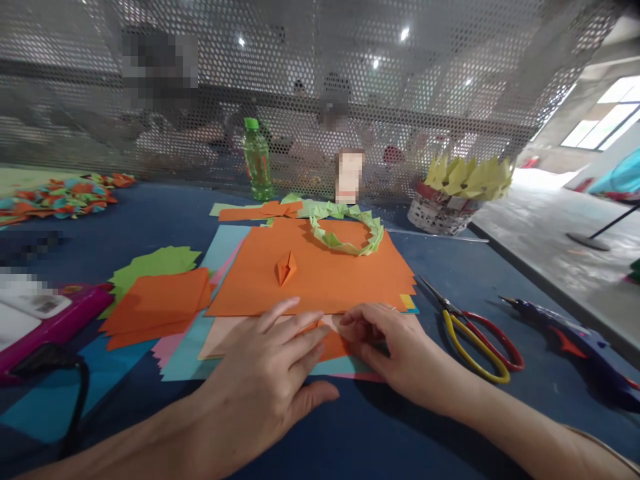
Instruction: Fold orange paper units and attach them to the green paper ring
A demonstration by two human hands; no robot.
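My left hand (270, 363) lies flat with its fingers stretched out, pressing down on a small orange paper piece (333, 345). My right hand (387, 340) has its fingers curled and pinches the same piece at its right edge. The piece rests on pale peach and blue sheets near the front of the stack. Just beyond it lies a large orange sheet (320, 273) with a small folded orange shape (286, 268) on it. A green folded paper ring (347, 230) lies at that sheet's far edge.
Scissors (475, 337) with yellow and red handles lie to the right, a blue glue gun (570, 340) beyond them. Small orange squares (155, 307) on green paper are at the left, beside a magenta case (50, 320). A green bottle (257, 160) and a basket of yellow paper (457, 193) stand before a perforated screen.
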